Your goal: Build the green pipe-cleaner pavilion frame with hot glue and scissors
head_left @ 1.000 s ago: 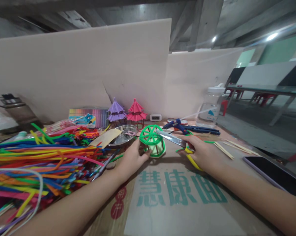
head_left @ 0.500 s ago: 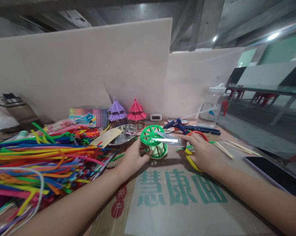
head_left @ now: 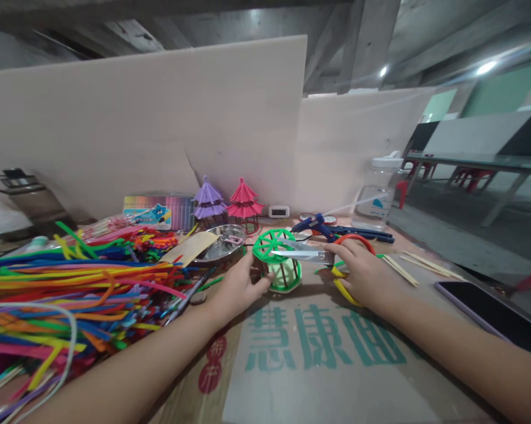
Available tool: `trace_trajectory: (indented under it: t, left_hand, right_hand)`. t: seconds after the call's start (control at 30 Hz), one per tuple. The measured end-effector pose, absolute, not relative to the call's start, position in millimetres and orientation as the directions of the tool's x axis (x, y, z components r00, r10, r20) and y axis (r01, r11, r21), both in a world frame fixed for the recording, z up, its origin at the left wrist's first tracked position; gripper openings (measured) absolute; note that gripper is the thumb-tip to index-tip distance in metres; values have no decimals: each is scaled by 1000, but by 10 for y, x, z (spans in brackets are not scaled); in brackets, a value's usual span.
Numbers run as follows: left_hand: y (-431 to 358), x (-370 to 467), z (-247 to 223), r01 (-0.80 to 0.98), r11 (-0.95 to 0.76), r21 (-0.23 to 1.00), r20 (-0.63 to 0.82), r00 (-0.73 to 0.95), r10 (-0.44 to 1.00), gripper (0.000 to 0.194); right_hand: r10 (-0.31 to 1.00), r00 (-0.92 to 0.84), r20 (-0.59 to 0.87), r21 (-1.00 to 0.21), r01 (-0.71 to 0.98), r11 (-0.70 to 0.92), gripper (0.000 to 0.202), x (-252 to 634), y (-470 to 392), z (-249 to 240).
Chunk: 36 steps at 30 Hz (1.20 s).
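My left hand (head_left: pixel 241 287) is closed around the left side of a small green pavilion frame (head_left: pixel 287 275), which has a spoked green ring on top, brown posts and a green base. In my right hand (head_left: pixel 362 274) is a pair of scissors (head_left: pixel 312 257) with red and yellow handles. The scissor blades are parted and point left over the spoked top. I cannot tell whether they touch it. Part of the frame's left side is hidden by my left fingers.
Colourful pipe cleaners (head_left: pixel 84 294) are heaped at left. Behind stand a purple pagoda (head_left: pixel 209 203) and a red pagoda (head_left: pixel 243 203), near a metal dish (head_left: pixel 215 253). A glue gun (head_left: pixel 314 224), a water bottle (head_left: pixel 375 194), sticks (head_left: pixel 400 271) and a phone (head_left: pixel 490 312) lie or stand to the right.
The scissor blades have shifted slightly over the green top and look a little closer together. The frame sits slightly lower in view. Both hands keep their hold.
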<state>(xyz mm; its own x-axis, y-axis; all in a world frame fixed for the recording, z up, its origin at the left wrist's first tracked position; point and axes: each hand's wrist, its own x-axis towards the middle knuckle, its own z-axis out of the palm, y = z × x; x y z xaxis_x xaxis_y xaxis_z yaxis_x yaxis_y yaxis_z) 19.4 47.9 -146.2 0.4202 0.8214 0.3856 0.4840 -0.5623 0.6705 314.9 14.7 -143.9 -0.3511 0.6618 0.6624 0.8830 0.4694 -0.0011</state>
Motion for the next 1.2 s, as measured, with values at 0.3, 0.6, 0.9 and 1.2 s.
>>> trace_trajectory:
  t: [0.3,0.6,0.9,1.2]
  left_hand:
    - [469,204,-1437,487,-568,664,387,426,818,34]
    - [464,189,-1446,523,-545,656,369,408,835,34]
    - [464,192,-1454,498,-539,680,357,418,836,37]
    - [470,215,-1427,465,-541,701,375,405,834,34]
  right_hand:
    - [708,-328,625,-45,890,453,44,3146,124,-1419]
    - [655,-384,650,102,899,426,39,3213,141,-1458]
    - [601,-470,647,261,876,405,41,3293,165,-1453]
    - [689,-315,653,4,911,412,38,3211,175,-1434]
